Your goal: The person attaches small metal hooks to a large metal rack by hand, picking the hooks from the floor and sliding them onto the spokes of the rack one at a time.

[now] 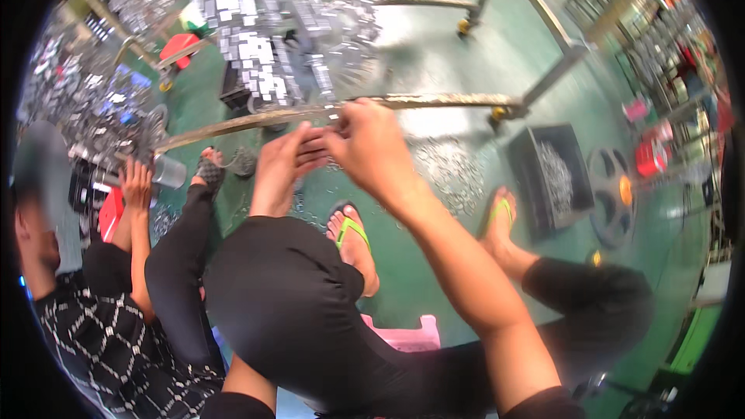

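Observation:
My left hand (287, 164) is raised just past my left knee, its fingers pressed together and pointing toward the right hand. My right hand (371, 147) meets it from the right, with thumb and fingers curled into a pinch. A small shiny bit shows at the right fingertips, too small and blurred to name. Whatever the left fingers hold, if anything, is hidden. Beyond both hands runs a metal frame bar (458, 101). Behind that bar is a large heap of small silvery metal pieces (256, 46).
At the right stands a black bin (521, 159) with metal bits inside. More small metal bits (450, 174) lie scattered on the green floor (419, 279). A pink stool (411, 334) shows beneath my legs. At left, another person (101, 326) sits close, hands near another heap.

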### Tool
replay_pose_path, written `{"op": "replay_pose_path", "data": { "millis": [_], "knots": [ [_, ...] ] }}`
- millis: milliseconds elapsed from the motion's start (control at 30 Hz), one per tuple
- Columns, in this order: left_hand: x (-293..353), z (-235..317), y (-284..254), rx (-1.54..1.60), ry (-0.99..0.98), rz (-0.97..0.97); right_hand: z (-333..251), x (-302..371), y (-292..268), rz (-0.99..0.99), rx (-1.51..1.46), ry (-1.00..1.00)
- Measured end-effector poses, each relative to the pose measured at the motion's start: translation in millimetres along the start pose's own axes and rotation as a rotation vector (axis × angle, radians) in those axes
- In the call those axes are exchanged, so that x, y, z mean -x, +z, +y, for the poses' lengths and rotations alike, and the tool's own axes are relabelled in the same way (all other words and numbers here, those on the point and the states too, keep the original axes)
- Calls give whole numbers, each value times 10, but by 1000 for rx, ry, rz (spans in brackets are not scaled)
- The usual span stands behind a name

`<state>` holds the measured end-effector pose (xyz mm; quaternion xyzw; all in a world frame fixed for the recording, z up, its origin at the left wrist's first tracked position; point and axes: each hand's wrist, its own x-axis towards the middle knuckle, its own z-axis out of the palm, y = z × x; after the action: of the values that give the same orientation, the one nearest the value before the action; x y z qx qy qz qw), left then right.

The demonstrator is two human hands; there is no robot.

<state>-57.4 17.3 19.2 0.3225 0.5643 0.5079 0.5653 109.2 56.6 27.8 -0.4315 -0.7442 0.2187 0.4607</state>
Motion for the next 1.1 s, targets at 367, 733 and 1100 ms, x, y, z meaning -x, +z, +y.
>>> {"op": "replay_pose_path", "data": {
  "millis": [367, 733, 1100],
  "knots": [
    [85, 150, 119, -270, 451, -66, -69, 431, 110, 88, -405, 124],
    [100, 185, 106, -219, 315, -202, 148, 548, 32, -98, -973, 430],
    [127, 127, 153, -108, 341, -164, 1626, 1591, 472, -266, -30, 844]
  ]
}}
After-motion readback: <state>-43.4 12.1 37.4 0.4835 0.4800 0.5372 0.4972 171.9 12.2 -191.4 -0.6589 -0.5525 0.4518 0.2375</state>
